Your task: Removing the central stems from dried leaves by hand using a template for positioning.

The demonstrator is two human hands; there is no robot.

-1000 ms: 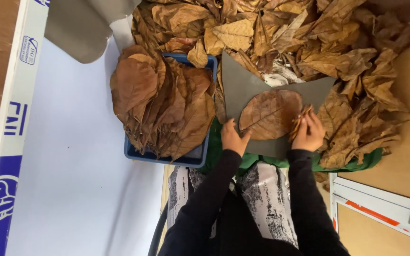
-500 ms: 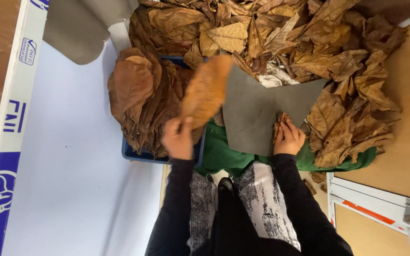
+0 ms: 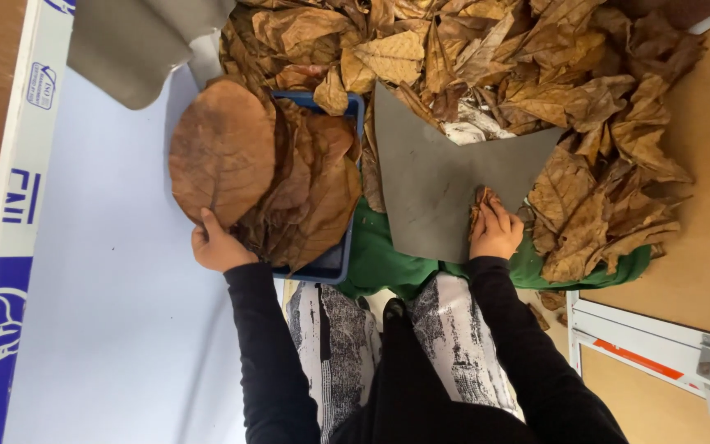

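Note:
My left hand (image 3: 217, 245) grips the lower edge of a large round brown dried leaf (image 3: 222, 150) and holds it flat over the stack of leaves (image 3: 310, 185) in a blue tray (image 3: 334, 261). My right hand (image 3: 495, 233) rests at the right edge of a grey sheet (image 3: 441, 185), with its fingers closed on a small crumpled brown leaf (image 3: 481, 203). The grey sheet lies bare over a green cloth (image 3: 380, 261). Both arms wear black sleeves.
A big heap of dried brown leaves (image 3: 536, 74) fills the area beyond and right of the grey sheet. A second grey sheet (image 3: 129, 45) lies at the upper left on a pale blue surface (image 3: 100, 329). A brown board (image 3: 708, 247) and a white rail (image 3: 659, 345) are at right.
My left hand lifted the large leaf off the grey sheet and carried it left over the tray's stack. My right hand stayed by the sheet's right edge, now on a small leaf.

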